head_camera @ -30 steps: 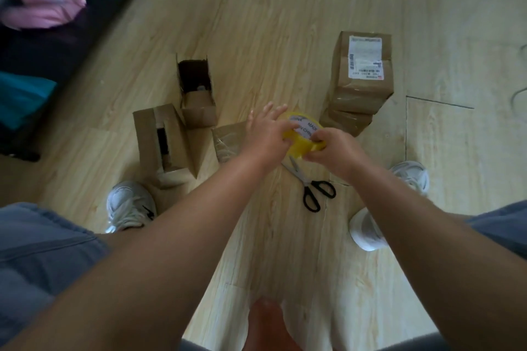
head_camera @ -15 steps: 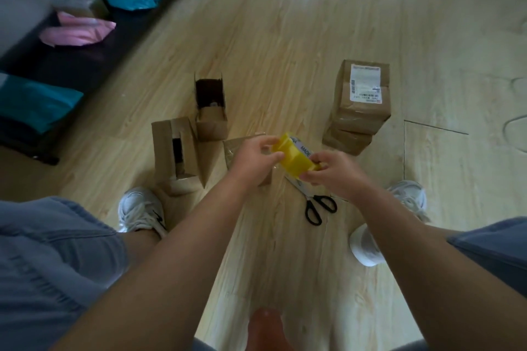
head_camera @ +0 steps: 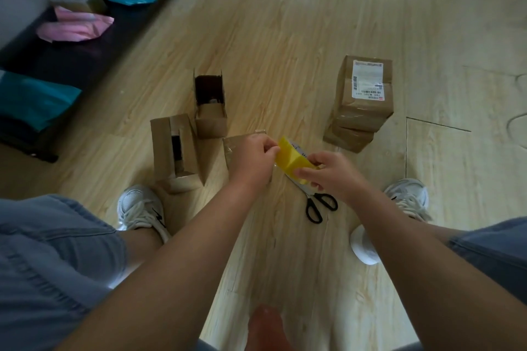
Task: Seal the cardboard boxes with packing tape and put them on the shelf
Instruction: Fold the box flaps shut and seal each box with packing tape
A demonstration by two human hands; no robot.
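Note:
A yellow roll of packing tape is held above the floor between both hands. My right hand grips the roll from its right side. My left hand pinches the tape's edge at the roll's left. Under my left hand lies a small cardboard box, mostly hidden. Two open cardboard boxes stand to the left, one near and one farther. A stack of sealed boxes with a white label sits at the right.
Black-handled scissors lie on the wood floor below my right hand. A dark low shelf along the left holds teal and pink mailer bags and a box. My white shoes flank the work area.
The roll has tilted from flat-faced to edge-on and come slightly nearer. My left hand has shifted from covering the roll to pinching its edge. The view has shifted, showing more of the shelf.

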